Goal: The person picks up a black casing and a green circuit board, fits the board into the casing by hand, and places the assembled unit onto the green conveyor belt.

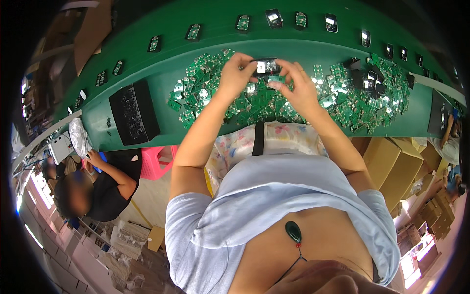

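Note:
My left hand (235, 77) and my right hand (299, 87) are raised over the green bench, fingers closed around opposite ends of a small black device casing (267, 67). Its upper face shines with a white reflection. Just below it, by my right thumb, shows a bit of green that may be a circuit board; I cannot tell whether it is held. Beneath my hands spreads a heap of small green circuit boards (264, 104). Another heap of boards (364, 105) lies to the right, with several black casings (374, 83) on it.
A black box (132, 113) of small dark parts stands at the left. Beyond the heaps, a green belt (215, 17) carries spaced devices, some with boards showing (243, 23). Co-workers sit at left (115, 183) and far right (451, 142). Cardboard boxes (391, 164) stand right, a pink stool (155, 163) left.

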A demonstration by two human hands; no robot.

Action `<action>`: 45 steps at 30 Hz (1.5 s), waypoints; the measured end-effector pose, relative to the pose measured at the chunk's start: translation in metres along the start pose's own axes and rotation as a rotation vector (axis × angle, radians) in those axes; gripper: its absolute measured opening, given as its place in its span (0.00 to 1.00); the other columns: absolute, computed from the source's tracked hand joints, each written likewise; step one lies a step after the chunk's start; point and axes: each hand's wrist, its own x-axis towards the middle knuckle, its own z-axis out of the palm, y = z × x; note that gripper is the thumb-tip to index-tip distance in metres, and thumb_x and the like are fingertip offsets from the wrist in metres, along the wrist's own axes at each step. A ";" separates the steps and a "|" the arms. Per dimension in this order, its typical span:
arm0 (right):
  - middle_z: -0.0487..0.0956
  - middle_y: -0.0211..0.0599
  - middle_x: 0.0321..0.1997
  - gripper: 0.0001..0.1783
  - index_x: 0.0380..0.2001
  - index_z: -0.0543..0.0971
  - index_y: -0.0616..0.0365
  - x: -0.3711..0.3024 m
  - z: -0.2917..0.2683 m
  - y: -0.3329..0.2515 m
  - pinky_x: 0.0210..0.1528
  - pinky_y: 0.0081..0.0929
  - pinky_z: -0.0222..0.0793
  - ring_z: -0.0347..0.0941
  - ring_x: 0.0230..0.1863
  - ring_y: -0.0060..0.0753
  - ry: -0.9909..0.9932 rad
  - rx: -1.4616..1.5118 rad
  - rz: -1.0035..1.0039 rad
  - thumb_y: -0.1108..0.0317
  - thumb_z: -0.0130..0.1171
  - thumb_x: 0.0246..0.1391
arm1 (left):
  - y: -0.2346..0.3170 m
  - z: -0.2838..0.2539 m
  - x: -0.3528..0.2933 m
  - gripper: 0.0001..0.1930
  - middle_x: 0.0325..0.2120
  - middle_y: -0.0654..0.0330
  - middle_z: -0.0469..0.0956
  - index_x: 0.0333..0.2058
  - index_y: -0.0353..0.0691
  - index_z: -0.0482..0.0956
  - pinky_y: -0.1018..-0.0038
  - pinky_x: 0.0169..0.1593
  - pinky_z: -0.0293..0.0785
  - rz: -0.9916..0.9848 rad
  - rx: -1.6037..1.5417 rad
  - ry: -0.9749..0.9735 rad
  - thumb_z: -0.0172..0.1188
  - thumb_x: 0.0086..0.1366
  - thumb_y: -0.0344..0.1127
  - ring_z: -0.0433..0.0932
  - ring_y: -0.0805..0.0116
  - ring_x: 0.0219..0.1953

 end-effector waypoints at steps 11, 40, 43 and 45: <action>0.73 0.34 0.28 0.05 0.29 0.74 0.58 -0.035 -0.029 0.030 0.30 0.23 0.64 0.70 0.28 0.28 0.023 0.124 0.038 0.73 0.57 0.46 | -0.011 0.034 -0.076 0.14 0.35 0.56 0.72 0.44 0.28 0.67 0.76 0.41 0.75 -0.255 -0.138 -0.307 0.49 0.61 0.30 0.76 0.67 0.34; 0.70 0.25 0.28 0.07 0.32 0.72 0.59 -0.032 -0.088 0.073 0.29 0.15 0.63 0.67 0.28 0.16 0.027 0.320 0.229 0.77 0.56 0.47 | 0.011 0.052 -0.105 0.18 0.39 0.53 0.70 0.52 0.34 0.59 0.72 0.43 0.75 -0.200 -0.352 -0.242 0.45 0.63 0.28 0.76 0.62 0.38; 0.70 0.26 0.29 0.10 0.35 0.69 0.60 -0.058 -0.082 0.013 0.29 0.14 0.63 0.67 0.28 0.17 0.108 0.650 0.192 0.77 0.56 0.48 | 0.012 0.055 -0.107 0.18 0.38 0.53 0.70 0.51 0.34 0.59 0.73 0.43 0.75 -0.152 -0.344 -0.195 0.46 0.62 0.28 0.76 0.63 0.38; 0.70 0.27 0.29 0.12 0.37 0.68 0.60 -0.074 -0.074 -0.009 0.29 0.13 0.63 0.66 0.28 0.17 0.098 0.702 0.176 0.77 0.56 0.48 | 0.008 0.056 -0.106 0.17 0.38 0.54 0.71 0.50 0.34 0.60 0.72 0.43 0.75 -0.117 -0.369 -0.184 0.47 0.62 0.27 0.76 0.64 0.38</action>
